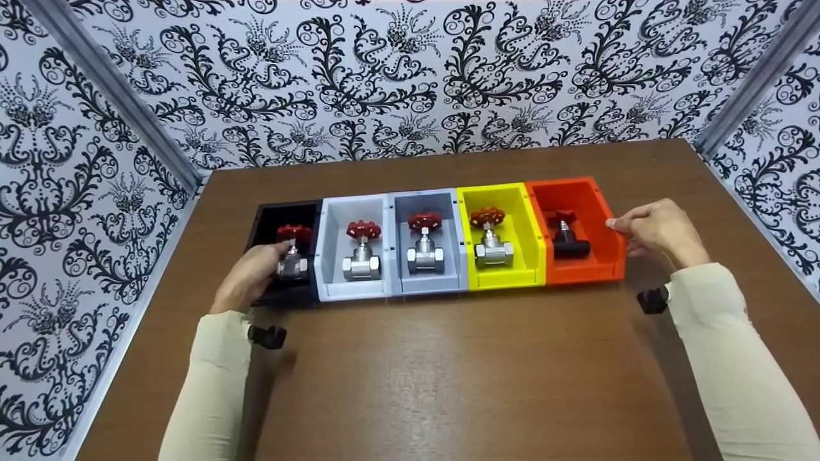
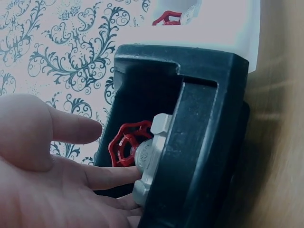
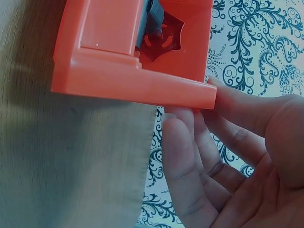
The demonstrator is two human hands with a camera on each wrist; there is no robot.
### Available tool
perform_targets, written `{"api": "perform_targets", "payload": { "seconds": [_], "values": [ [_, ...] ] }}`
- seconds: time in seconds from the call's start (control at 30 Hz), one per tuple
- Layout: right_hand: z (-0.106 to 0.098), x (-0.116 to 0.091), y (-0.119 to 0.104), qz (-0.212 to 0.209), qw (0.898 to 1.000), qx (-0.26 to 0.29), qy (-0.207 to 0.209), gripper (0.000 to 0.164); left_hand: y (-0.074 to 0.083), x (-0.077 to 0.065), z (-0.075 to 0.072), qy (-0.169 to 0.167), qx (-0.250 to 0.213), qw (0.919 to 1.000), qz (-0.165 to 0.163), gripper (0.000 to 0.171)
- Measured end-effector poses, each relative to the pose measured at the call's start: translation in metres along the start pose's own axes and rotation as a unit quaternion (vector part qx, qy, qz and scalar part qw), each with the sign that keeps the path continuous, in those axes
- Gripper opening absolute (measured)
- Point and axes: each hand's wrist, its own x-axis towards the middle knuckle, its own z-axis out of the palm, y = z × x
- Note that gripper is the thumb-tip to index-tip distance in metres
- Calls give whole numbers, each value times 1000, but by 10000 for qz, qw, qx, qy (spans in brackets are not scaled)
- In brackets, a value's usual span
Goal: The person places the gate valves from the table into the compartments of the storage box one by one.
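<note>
A row of joined bins runs across the table: a black bin, a white bin, a grey-blue bin, a yellow bin and an orange bin. My left hand reaches over the black bin's left side, with fairly straight fingers by the gate valve inside; its thumb stands apart. My right hand pinches the orange bin's right wall, thumb at the rim and fingers outside. A dark valve with a red handle lies in the orange bin.
Metal gate valves with red handwheels lie in the white, grey-blue and yellow bins, such as this valve. The brown table stretches in front of the row. Patterned wall panels enclose the back and sides.
</note>
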Motion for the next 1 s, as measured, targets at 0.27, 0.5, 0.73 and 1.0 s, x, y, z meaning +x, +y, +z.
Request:
{"api": "perform_targets", "payload": {
  "seconds": [0.27,0.5,0.73,1.0],
  "values": [
    [0,0,1,-56,10000,70,-9,44,-2,-1,5,-3,291,9992,260,39],
    [0,0,-1,36,9994,326,-141,47,-5,2,7,99,838,9954,458,56],
    [0,-1,-2,2,9993,365,-125,47,-7,7,6,224,855,9943,600,54],
    [2,-1,-2,57,9993,348,-125,46,-5,4,5,272,971,9934,544,61]
  ]
}}
